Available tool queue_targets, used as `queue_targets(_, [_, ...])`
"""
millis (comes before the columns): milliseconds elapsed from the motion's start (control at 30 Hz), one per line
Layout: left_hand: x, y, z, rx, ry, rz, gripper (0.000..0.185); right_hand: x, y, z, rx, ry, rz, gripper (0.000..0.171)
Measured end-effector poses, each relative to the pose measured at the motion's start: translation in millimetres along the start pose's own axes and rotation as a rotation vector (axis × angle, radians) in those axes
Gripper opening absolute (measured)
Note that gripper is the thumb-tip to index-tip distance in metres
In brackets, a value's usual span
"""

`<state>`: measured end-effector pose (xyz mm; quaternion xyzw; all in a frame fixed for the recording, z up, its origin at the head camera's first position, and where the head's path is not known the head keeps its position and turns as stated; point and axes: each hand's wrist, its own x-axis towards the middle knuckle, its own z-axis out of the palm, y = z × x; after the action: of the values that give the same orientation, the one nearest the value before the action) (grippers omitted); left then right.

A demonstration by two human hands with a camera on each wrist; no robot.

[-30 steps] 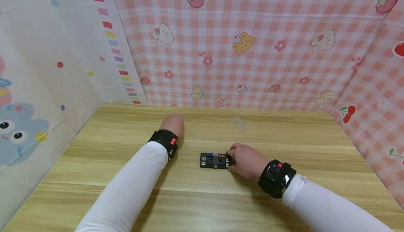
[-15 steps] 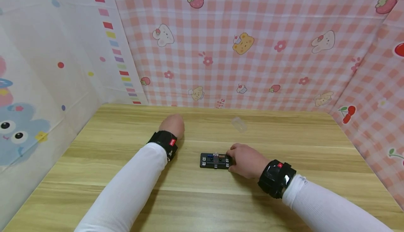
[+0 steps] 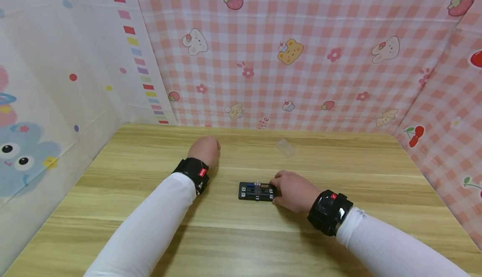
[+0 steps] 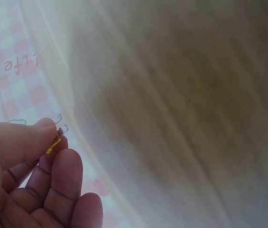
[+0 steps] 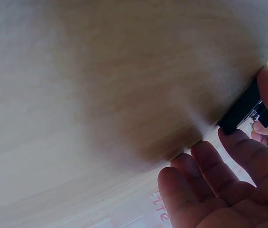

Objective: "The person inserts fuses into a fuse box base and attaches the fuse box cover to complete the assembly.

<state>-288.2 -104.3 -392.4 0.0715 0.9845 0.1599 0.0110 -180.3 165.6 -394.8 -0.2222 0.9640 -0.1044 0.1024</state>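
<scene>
A black rectangular block (image 3: 257, 191) lies on the table, with metal screw terminals at its ends and small blue and orange parts on top. My right hand (image 3: 295, 191) holds its right end between thumb and fingers; in the right wrist view the block's dark edge (image 5: 244, 108) shows between them. Farther back and to the left is my left hand (image 3: 205, 150), its back toward the head camera. The left wrist view shows its thumb and index finger pinching a tiny yellow piece (image 4: 53, 145) with two thin, hooked wire ends. Its other fingers are loosely curled.
A clear plastic piece (image 3: 285, 148) lies toward the back of the wooden table (image 3: 241, 247). Pink checked cloth (image 3: 320, 80) stands behind and at the right, and a white patterned cloth (image 3: 94, 59) at the left.
My left hand has turned slightly, so its fingers show at its right side, and its wrist has shifted a little left and nearer. The right hand and block stay in place.
</scene>
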Motion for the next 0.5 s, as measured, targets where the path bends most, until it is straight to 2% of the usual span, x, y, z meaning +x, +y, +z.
queue_targets(233, [-10.3,1.5,0.5,-0.073,0.030,0.007,0.012,-0.3,-1.0,-0.8,0.007,-0.005,0.003,0.041])
queue_targets(500, [-24.1,7.3,-0.1,-0.094,0.040,0.071,0.011,-1.0,-2.3,-1.6,0.000,-0.016,0.020,0.044])
